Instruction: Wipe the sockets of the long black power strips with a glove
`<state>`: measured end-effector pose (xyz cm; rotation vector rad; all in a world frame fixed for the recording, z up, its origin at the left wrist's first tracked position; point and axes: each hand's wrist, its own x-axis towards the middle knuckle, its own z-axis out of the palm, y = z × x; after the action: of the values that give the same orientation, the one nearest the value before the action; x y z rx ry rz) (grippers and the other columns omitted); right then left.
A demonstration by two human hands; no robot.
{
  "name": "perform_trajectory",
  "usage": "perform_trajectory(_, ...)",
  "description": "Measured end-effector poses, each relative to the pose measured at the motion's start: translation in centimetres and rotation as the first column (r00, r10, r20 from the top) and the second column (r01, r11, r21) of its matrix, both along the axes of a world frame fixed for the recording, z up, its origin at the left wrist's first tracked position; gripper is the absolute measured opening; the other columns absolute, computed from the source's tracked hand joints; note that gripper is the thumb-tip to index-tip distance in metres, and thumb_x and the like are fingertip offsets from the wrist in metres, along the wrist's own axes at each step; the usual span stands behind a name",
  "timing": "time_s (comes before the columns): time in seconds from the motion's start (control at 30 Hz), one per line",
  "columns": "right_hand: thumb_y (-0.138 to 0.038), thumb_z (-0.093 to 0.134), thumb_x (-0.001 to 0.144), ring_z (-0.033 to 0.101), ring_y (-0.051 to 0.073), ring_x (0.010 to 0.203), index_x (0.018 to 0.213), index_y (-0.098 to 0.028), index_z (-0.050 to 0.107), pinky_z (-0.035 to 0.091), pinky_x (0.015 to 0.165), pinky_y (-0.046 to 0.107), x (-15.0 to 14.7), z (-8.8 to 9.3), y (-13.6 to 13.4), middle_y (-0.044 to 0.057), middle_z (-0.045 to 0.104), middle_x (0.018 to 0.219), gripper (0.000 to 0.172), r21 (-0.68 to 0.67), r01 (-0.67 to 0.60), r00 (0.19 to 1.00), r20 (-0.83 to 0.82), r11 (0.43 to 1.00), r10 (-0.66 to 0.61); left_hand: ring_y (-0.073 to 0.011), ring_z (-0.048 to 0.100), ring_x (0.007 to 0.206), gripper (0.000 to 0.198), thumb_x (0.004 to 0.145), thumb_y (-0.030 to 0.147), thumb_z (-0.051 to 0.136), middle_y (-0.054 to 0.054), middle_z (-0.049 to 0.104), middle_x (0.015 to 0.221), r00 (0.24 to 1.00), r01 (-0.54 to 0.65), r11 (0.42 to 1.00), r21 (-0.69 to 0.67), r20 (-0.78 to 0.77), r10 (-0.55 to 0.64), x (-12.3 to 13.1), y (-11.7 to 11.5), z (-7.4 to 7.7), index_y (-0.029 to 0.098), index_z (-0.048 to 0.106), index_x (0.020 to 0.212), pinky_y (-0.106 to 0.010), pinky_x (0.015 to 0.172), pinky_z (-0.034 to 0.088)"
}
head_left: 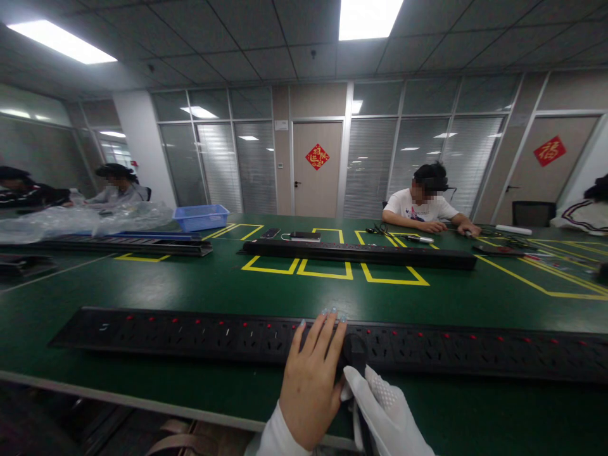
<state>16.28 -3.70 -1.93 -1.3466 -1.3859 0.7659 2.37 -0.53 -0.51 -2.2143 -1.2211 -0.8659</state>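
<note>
A long black power strip (pixel 190 332) with red switches lies across the green table near its front edge. My bare left hand (pixel 311 373) rests flat on the strip's middle, fingers stretched out and close together. My right hand (pixel 380 408), in a white glove, is closed around a black plug (pixel 356 351) pressed against the strip just right of the left hand. A black cable runs down from the plug under the gloved hand.
A second black power strip (pixel 356 253) lies farther back over yellow floor-tape outlines. A blue basket (pixel 200 216) and clear plastic wrap (pixel 71 220) sit back left. A person in a white shirt (pixel 420 206) sits across the table; others sit at left and right edges.
</note>
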Motion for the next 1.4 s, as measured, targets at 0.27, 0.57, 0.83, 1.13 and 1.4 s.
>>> perform_trajectory(0.27,-0.062,0.059,0.084,0.071,0.029,0.088,0.091,-0.009,0.075,0.054,0.078,0.028,0.2,-0.2,0.0,0.016,0.076,0.087,0.056,0.011,-0.011,1.000,0.016,1.000,0.011,-0.0224,0.037,0.136,0.067,0.079,0.018,0.051,-0.001,0.041,0.150,1.000,0.005,1.000,-0.022,0.007,-0.005,-0.1,0.1,-0.2,0.021,0.037,0.145,-0.043,0.112,0.025)
perform_trajectory(0.57,-0.061,0.063,0.081,0.071,0.031,0.090,0.096,-0.006,0.075,0.053,0.084,0.031,0.0,1.0,-0.5,0.018,0.076,0.085,0.059,0.006,-0.033,0.999,-0.030,0.999,0.034,-0.0227,0.036,0.137,0.070,0.077,0.016,0.050,-0.001,0.040,0.150,1.000,-0.002,1.000,-0.027,-0.010,0.002,-0.1,0.0,-0.1,0.021,0.036,0.145,-0.044,0.112,0.025)
perform_trajectory(0.83,-0.060,0.061,0.083,0.070,0.029,0.089,0.096,-0.006,0.074,0.053,0.084,0.030,0.1,0.9,-0.5,0.016,0.076,0.084,0.057,-0.027,-0.043,0.999,0.006,0.999,0.043,-0.0219,0.036,0.137,0.068,0.077,0.014,0.047,-0.001,0.040,0.150,1.000,0.000,1.000,-0.005,-0.023,0.000,-0.1,0.1,-0.1,0.021,0.038,0.144,-0.043,0.112,0.023)
perform_trajectory(1.13,-0.059,0.055,0.086,0.071,0.029,0.095,0.100,-0.009,0.075,0.053,0.082,0.026,0.1,0.8,-0.2,0.016,0.077,0.095,0.055,0.017,-0.105,0.992,0.075,0.994,0.103,-0.0214,0.035,0.138,0.074,0.073,0.012,0.046,0.000,0.037,0.152,1.000,0.000,1.000,-0.019,-0.030,-0.001,-0.3,0.1,-0.1,0.021,0.034,0.146,-0.043,0.112,0.022)
perform_trajectory(1.4,-0.052,0.054,0.089,0.069,0.028,0.099,0.102,-0.011,0.073,0.052,0.083,0.025,0.2,0.4,-0.2,0.015,0.076,0.097,0.047,0.030,-0.137,0.988,0.072,0.990,0.134,-0.0219,0.036,0.137,0.069,0.077,0.016,0.046,-0.001,0.039,0.151,1.000,0.004,1.000,-0.010,-0.026,-0.005,-0.3,0.2,-0.2,0.020,0.036,0.145,-0.043,0.112,0.021)
